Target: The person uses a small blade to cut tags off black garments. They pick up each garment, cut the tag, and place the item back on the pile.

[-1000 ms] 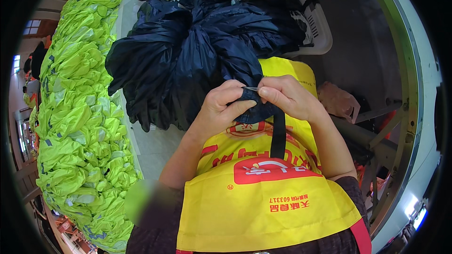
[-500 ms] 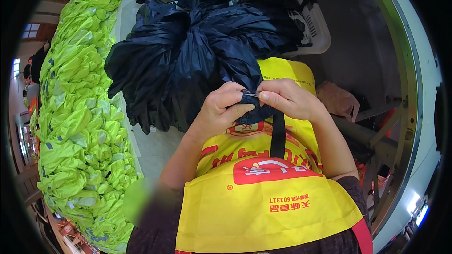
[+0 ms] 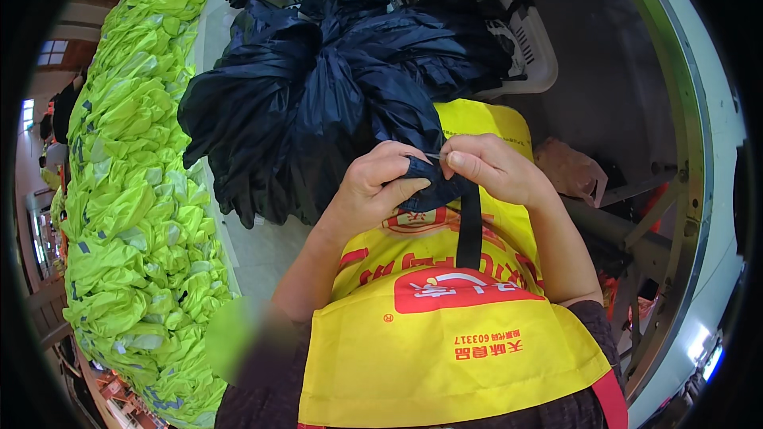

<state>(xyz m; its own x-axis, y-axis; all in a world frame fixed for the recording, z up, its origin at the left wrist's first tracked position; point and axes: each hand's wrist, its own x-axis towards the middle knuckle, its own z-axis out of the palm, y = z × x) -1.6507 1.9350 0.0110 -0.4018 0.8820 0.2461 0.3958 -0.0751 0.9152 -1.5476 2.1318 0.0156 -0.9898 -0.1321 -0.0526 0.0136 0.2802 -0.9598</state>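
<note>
Dark navy, shiny fabric (image 3: pixel 318 95) lies in a large gathered heap in front of me, and a folded edge of the same dark cloth (image 3: pixel 427 191) is pinched in my left hand (image 3: pixel 377 179), thumb on top. Close beside it, my right hand (image 3: pixel 497 165) has its thumb and forefinger closed on a thin silvery pin-like tool (image 3: pixel 435 156) at the upper edge of the cloth. The tool is too small to name exactly, and its far end is hidden by the fingers. A black strap (image 3: pixel 469 230) hangs below the cloth, over my yellow apron (image 3: pixel 453 365).
A long pile of neon yellow-green garments (image 3: pixel 143 214) runs along the left on a pale tabletop (image 3: pixel 266 250). Behind the dark heap stands a white plastic basket (image 3: pixel 543 56) holding more dark cloth. A pinkish plastic bag (image 3: pixel 568 171) and a metal frame (image 3: pixel 687 214) are at the right.
My right hand has shifted slightly to the right, and less of the thin silvery tool shows between the fingers. My left hand keeps its pinch on the cloth.
</note>
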